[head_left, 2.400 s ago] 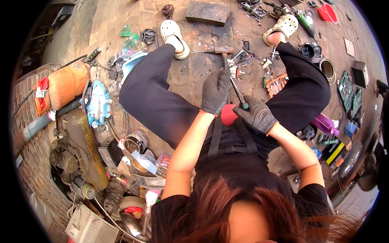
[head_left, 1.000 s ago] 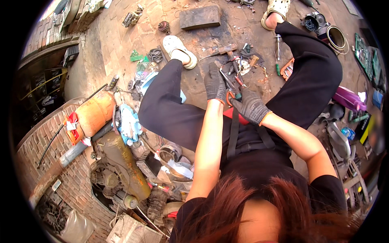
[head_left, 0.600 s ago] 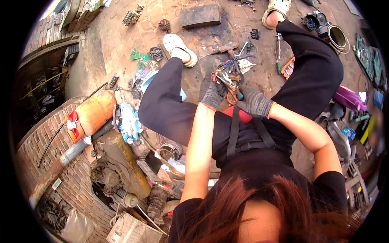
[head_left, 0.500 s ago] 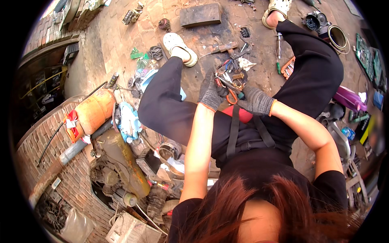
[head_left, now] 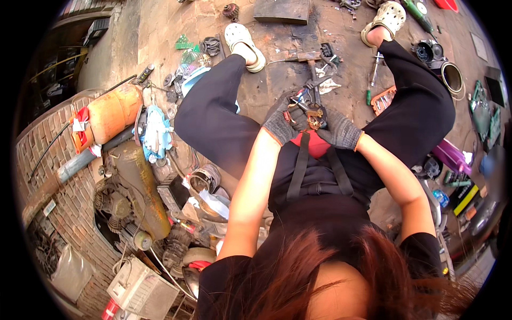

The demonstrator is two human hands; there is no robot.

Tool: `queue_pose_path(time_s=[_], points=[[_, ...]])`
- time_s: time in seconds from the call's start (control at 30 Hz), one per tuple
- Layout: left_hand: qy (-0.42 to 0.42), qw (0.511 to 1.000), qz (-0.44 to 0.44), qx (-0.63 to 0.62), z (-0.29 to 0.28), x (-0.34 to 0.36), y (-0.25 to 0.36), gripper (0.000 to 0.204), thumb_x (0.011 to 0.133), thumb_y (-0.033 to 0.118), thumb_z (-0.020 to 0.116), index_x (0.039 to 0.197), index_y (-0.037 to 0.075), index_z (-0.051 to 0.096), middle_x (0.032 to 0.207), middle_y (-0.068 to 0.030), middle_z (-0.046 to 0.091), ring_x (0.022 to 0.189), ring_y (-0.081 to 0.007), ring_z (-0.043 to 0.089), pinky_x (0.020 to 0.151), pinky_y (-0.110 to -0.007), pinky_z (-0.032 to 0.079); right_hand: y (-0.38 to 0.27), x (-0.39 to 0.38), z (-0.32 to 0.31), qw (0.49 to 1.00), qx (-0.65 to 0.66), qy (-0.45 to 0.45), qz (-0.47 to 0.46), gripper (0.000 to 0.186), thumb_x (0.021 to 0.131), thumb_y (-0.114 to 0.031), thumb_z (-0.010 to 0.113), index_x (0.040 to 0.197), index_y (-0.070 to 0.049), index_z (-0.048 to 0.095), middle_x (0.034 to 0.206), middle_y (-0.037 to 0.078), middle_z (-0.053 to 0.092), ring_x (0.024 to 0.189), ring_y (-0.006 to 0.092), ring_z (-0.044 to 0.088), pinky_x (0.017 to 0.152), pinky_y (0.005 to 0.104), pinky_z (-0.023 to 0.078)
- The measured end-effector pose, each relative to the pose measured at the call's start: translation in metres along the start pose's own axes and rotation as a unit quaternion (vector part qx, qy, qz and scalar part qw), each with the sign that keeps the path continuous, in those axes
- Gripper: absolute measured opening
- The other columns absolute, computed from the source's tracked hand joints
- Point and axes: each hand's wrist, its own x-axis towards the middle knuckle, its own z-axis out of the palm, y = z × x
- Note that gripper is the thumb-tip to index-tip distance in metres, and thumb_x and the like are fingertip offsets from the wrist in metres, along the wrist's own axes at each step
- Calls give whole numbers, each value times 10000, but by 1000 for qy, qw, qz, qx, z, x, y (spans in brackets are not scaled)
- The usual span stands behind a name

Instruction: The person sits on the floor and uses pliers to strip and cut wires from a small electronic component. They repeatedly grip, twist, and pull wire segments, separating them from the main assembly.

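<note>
My left hand (head_left: 282, 120), in a grey knit glove with an orange cuff, is closed around a small metal part with coloured wires (head_left: 309, 114) in front of my lap. Brass-coloured pieces show on its near side. My right hand (head_left: 341, 129), gloved alike, is curled against its right side; what those fingers grip is hidden. Below both hands a red surface (head_left: 313, 145) shows between two black straps (head_left: 300, 168). Just beyond the part lies a hammer (head_left: 308, 56) on the stained floor, its handle running toward my hands.
A dark metal block (head_left: 281, 10) lies ahead. At left stand an orange gas cylinder (head_left: 114, 112) and a rusty yellowish tank (head_left: 140, 186). An orange tool tray (head_left: 383, 100), a screwdriver (head_left: 375, 74) and a ring-shaped housing (head_left: 452, 77) lie at right. Motor parts crowd the lower left.
My hands have drawn closer together around the wired part. The orange-red handle that showed between them is out of sight. The view has shifted, so floor items ahead sit at different places.
</note>
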Motion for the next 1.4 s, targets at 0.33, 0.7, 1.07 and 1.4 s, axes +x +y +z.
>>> queue_pose_path(time_s=[0.33,0.7,1.07,1.4], points=[[199,900,194,337,22,1,-4,357,946,319,472,701,72,556,591,-2,500,508,-156,476,485,-315,410,-34,-17,-15,996,57,56,37,478,786,-182,652,1220,-39,508,996,154,587,920,251,597,766,374,480],[-56,981,185,10,40,21,-13,524,950,453,420,1087,-31,570,970,-197,635,884,-340,627,833,-476,509,-49,-26,-7,997,-28,75,15,347,817,-222,655,1102,-39,578,1026,157,592,893,328,587,803,441,460],[274,468,546,638,42,12,-7,283,853,154,613,1110,37,626,1035,-140,643,967,-287,602,871,-362,452,-40,-34,1,981,37,183,53,535,824,-89,640,1281,25,385,1022,129,567,920,235,581,801,346,469],[181,535,380,733,74,-3,-9,245,881,212,577,924,-19,650,778,-178,635,691,-314,617,627,-399,451,-54,-40,-14,958,-165,208,-109,564,806,-183,666,1292,1,446,1223,203,480,1136,351,480,992,423,368]])
